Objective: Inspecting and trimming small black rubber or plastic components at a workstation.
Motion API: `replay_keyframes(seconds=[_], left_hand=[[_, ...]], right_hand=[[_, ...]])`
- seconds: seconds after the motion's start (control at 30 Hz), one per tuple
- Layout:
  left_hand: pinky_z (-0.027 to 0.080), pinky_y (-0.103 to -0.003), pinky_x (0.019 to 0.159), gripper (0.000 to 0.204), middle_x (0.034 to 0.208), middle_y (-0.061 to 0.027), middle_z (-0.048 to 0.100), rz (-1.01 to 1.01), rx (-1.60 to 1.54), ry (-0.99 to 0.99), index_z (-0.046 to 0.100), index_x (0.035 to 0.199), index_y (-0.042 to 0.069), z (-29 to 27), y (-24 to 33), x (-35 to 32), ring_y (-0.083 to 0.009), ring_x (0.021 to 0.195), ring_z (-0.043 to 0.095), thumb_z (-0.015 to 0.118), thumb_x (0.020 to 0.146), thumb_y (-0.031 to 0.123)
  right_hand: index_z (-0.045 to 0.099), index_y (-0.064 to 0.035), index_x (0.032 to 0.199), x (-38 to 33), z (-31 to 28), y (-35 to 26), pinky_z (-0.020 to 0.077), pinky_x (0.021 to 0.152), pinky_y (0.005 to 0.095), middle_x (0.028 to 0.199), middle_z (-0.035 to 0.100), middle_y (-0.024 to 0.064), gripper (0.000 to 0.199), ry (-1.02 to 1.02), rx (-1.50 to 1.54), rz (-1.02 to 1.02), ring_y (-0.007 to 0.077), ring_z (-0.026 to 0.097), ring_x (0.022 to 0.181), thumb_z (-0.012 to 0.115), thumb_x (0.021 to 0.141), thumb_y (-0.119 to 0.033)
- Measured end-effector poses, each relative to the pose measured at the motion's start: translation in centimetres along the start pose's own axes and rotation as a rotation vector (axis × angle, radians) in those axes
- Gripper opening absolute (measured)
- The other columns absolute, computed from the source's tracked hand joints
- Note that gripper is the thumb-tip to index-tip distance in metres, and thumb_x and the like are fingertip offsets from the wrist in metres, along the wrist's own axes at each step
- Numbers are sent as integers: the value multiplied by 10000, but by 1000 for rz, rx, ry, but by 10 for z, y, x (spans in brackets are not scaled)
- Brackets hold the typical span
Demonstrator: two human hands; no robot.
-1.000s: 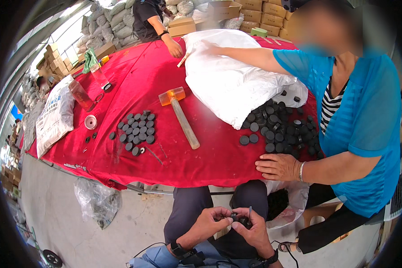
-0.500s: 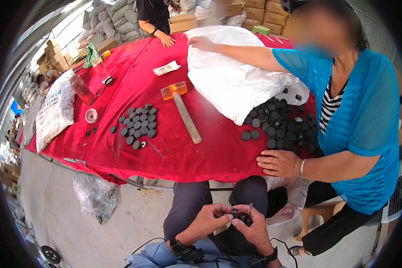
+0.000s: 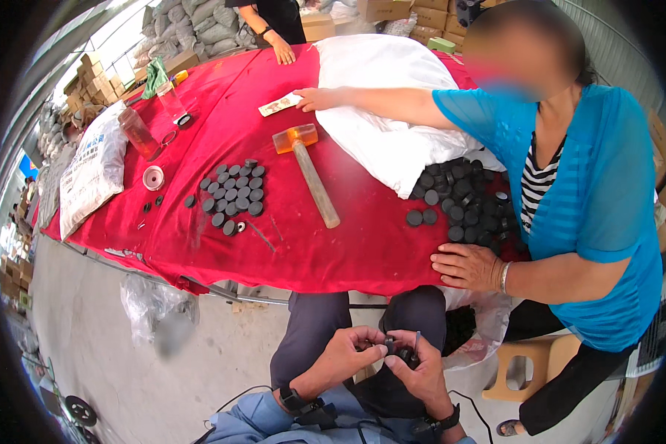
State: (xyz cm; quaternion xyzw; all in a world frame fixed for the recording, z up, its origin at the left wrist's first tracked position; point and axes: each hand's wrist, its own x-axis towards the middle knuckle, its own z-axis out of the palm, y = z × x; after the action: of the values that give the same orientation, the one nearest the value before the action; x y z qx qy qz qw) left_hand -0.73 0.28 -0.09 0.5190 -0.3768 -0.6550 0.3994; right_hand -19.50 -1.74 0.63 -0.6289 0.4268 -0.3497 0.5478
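My left hand (image 3: 345,357) and my right hand (image 3: 422,376) meet over my lap, below the table's front edge. Between the left thumb and fingers is a small black round cap (image 3: 389,344); more dark pieces are partly hidden behind those fingers. My right hand is curled round several black caps (image 3: 406,356), and a thin grey rod (image 3: 417,340) sticks up by its fingers. On the red cloth ahead stands a loose group of black discs (image 3: 233,194). A larger heap of black discs (image 3: 470,203) lies to the right, by the mouth of a white sack (image 3: 381,111).
A mallet (image 3: 311,174) with an orange head lies mid-table on the red cloth (image 3: 348,259). At right, a co-worker in blue (image 3: 607,192) rests one hand by the heap and touches a small paper packet (image 3: 280,104) with the other. A yellowish stool (image 3: 522,370) stands below.
The co-worker's far hand has moved left from the white sack to the paper packet. My hands stay together over my lap, fingers slightly shifted around the caps. The view has shifted a little.
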Motion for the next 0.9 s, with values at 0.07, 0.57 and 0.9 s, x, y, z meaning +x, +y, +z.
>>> replay_keyframes(seconds=[0.07,0.57,0.9], left_hand=[[463,-231,660,292,878,-7,645,6,13,2,660,1109,-16,0,-1,-1,-58,769,559,703,865,139],[471,-204,698,252,879,5,668,167,77,53,646,1085,-4,-5,2,-7,-28,774,581,691,844,52],[404,-190,642,281,766,41,599,238,154,74,640,1067,4,-3,5,-5,-17,692,503,685,791,26]], right_hand=[[613,2,1214,-1,0,2,505,843,299,969,684,82,412,-2,-18,-16,149,638,907,736,844,-134],[609,-28,1221,-2,4,1,473,705,253,895,641,40,407,57,2,-38,97,579,783,705,827,-66],[609,-41,1217,1,4,2,402,590,213,852,621,3,409,44,36,-65,44,499,662,659,814,3]])
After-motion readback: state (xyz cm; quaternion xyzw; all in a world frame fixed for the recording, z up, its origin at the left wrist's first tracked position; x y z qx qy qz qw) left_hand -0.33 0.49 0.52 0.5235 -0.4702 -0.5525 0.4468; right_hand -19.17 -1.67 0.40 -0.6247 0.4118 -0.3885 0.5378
